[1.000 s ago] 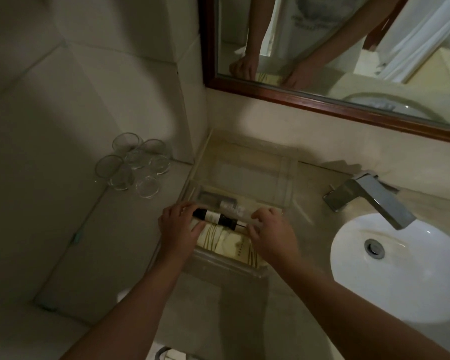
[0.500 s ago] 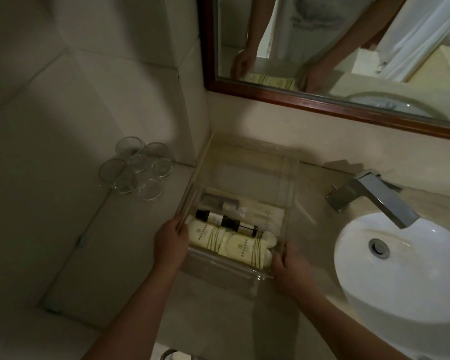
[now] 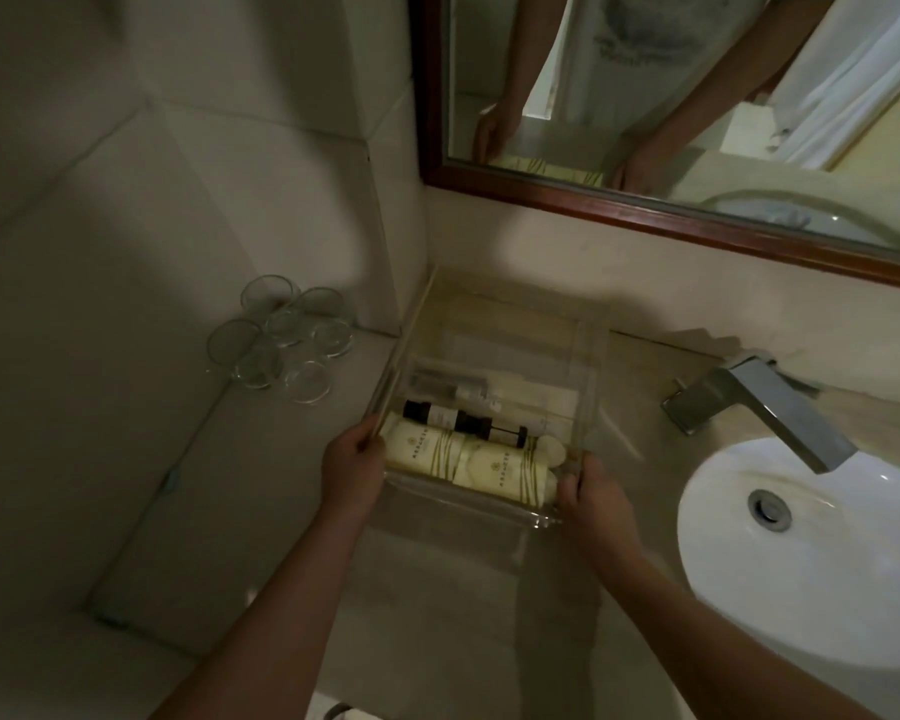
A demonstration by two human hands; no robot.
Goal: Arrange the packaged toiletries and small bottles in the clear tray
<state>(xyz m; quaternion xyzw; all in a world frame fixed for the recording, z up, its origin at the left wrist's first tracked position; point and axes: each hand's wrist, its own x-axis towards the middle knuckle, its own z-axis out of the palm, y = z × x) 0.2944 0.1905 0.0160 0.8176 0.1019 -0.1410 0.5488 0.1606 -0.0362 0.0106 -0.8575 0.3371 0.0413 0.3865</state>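
The clear tray (image 3: pixel 588 356) stands on the counter against the wall under the mirror. In its near part lie two cream packaged toiletries (image 3: pixel 468 459) side by side. Behind them lies a small dark bottle (image 3: pixel 458 419) on its side, and further back a pale clear bottle (image 3: pixel 453 389). The far half of the tray holds nothing. My left hand (image 3: pixel 352 462) grips the tray's near left wall. My right hand (image 3: pixel 591 493) grips its near right corner.
Several clear glasses (image 3: pixel 281 337) stand in the corner to the left of the tray. To the right are a metal faucet (image 3: pixel 759 407) and a white sink (image 3: pixel 811 548). A wood-framed mirror (image 3: pixel 645 200) hangs above.
A second ago both hands were inside the tray on the dark bottle. They have since let go of it and moved out to grip the tray's near sides.
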